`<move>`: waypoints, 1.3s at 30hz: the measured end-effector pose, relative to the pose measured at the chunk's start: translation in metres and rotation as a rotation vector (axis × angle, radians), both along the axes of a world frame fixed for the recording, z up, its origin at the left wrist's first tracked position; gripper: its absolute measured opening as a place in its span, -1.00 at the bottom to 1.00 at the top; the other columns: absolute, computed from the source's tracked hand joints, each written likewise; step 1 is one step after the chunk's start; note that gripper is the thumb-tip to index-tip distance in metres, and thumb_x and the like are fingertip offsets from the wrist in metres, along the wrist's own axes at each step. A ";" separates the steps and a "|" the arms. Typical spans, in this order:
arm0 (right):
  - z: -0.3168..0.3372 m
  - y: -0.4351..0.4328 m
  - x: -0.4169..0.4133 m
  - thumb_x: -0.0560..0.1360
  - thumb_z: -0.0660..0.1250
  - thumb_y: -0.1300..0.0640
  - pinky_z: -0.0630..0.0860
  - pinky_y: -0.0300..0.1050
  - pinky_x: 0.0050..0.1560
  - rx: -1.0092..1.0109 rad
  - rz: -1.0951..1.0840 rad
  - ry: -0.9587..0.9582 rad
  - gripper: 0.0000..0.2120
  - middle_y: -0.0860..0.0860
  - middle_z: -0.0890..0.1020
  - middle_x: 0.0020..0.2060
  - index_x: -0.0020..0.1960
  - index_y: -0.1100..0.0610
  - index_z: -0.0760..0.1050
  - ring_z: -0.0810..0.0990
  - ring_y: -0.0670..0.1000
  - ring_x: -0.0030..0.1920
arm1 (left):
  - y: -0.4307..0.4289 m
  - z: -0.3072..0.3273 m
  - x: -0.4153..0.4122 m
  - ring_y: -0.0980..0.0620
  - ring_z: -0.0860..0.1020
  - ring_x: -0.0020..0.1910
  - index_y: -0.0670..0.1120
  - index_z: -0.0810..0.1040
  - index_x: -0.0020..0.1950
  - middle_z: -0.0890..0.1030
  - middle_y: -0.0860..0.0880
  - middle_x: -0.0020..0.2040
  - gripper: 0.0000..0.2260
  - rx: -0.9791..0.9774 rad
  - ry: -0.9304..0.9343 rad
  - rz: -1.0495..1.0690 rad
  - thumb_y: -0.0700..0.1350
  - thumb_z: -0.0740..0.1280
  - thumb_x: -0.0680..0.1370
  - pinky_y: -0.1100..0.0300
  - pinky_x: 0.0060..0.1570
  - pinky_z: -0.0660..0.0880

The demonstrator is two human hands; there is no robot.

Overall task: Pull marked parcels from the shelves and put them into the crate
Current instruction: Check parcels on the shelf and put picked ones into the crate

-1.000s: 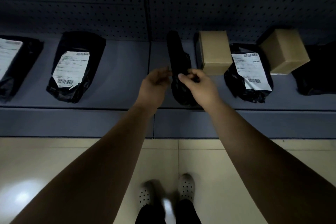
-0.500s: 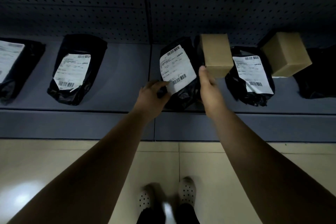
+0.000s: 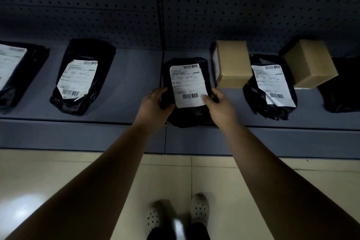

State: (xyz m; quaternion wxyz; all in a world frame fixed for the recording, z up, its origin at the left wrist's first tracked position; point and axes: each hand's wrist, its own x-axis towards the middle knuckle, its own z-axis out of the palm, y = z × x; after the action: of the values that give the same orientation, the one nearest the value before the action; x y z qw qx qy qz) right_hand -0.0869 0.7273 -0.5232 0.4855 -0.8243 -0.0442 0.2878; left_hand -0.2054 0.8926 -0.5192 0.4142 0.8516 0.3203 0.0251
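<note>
The long grey shelf [image 3: 134, 84] runs right across in front of the person. No crate shows anywhere, so what it holds I cannot say.

Out to the left of the fingers lie a labelled bag [image 3: 81, 76] and an end bag [image 3: 15, 72], both well apart from them. To the right, a cardboard box [image 3: 232, 64] stands just beside the fingers, then another labelled pouch [image 3: 268, 87], a second box [image 3: 309, 62] and a plain dark bag [image 3: 342, 87]. Both boxes are closed, their contents hidden.

The black parcel [image 3: 194, 117] between the hands is what changed. A second ago it stood on its edge with the paper turned away; now it lies flat, its label [image 3: 188, 85] facing up. I'd say it is being checked for a mark and is not yet pulled out.

The left hand [image 3: 155, 105] curls round its left edge. The right hand [image 3: 220, 107] grips the right edge, thumb on the label's lower corner.
</note>
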 end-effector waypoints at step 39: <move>0.024 0.016 0.016 0.56 0.34 0.28 0.44 -0.43 0.05 0.160 0.051 -0.438 -0.60 0.08 0.53 0.21 0.39 0.17 0.46 0.54 -0.05 0.10 | 0.022 0.022 0.013 -0.03 0.44 0.33 -0.11 0.45 0.37 0.45 -0.05 0.38 -0.65 0.134 -0.232 -0.004 -0.14 0.31 0.58 0.12 0.30 0.43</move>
State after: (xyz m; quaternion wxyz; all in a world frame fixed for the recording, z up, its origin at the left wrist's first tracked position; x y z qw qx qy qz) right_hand -0.0706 0.7438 -0.4997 0.5206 -0.8246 -0.1921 0.1101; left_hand -0.1921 0.9144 -0.4971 0.3908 0.8693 0.2662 0.1440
